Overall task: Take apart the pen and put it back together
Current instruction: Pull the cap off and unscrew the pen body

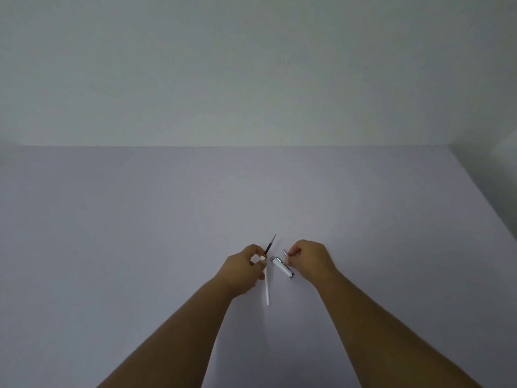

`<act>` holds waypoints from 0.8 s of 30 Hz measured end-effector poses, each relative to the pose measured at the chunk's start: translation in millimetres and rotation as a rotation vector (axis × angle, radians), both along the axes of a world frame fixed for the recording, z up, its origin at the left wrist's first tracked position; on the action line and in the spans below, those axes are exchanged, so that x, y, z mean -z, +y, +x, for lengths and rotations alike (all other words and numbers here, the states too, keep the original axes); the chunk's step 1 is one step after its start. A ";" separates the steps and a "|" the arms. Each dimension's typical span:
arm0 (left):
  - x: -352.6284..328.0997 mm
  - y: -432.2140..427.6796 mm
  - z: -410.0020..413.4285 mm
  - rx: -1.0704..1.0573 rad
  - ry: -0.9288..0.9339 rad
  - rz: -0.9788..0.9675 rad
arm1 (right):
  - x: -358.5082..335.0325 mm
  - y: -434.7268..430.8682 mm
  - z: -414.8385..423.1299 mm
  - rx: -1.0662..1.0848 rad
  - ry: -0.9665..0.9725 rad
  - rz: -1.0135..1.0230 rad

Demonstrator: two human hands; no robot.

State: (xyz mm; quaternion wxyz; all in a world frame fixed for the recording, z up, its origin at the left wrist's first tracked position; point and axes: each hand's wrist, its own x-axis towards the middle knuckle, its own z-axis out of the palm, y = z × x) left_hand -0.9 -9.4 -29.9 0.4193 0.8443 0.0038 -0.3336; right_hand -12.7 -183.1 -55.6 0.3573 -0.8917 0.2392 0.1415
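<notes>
The pen is in separate parts. My left hand (246,268) grips the thin refill (267,287), whose dark inked end and metal point stick up and away past my fingers while its white tube runs down toward me. A short white barrel piece with silver ends (282,266) lies on the table between my hands. My right hand (310,257) pinches a small silver tip piece (285,252) just above that barrel piece.
A pale grey table (167,233) stretches ahead to a white wall (251,65). The table's right edge (486,208) runs diagonally at the far right. Both my forearms reach in from the bottom of the view.
</notes>
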 end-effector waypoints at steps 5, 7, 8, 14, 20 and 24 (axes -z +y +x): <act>-0.7 -1.8 -0.8 0.007 0.008 0.005 | 0.8 -1.3 -1.3 -0.003 0.016 0.016; -1.6 -2.3 -1.5 0.009 0.010 0.001 | -2.5 -1.5 -1.5 0.009 -0.015 0.028; -2.1 -2.8 -1.5 0.009 0.013 -0.001 | -5.8 -0.8 -0.9 0.025 -0.045 0.047; -5.4 -10.2 -1.3 0.039 0.000 -0.014 | -26.2 7.1 3.4 0.171 0.014 0.572; -4.1 -3.9 -3.6 0.002 0.035 -0.029 | -30.6 -10.4 17.3 0.550 -0.113 0.639; -1.7 4.1 -5.7 -0.059 0.017 -0.018 | -9.6 -28.6 6.5 0.267 0.053 0.140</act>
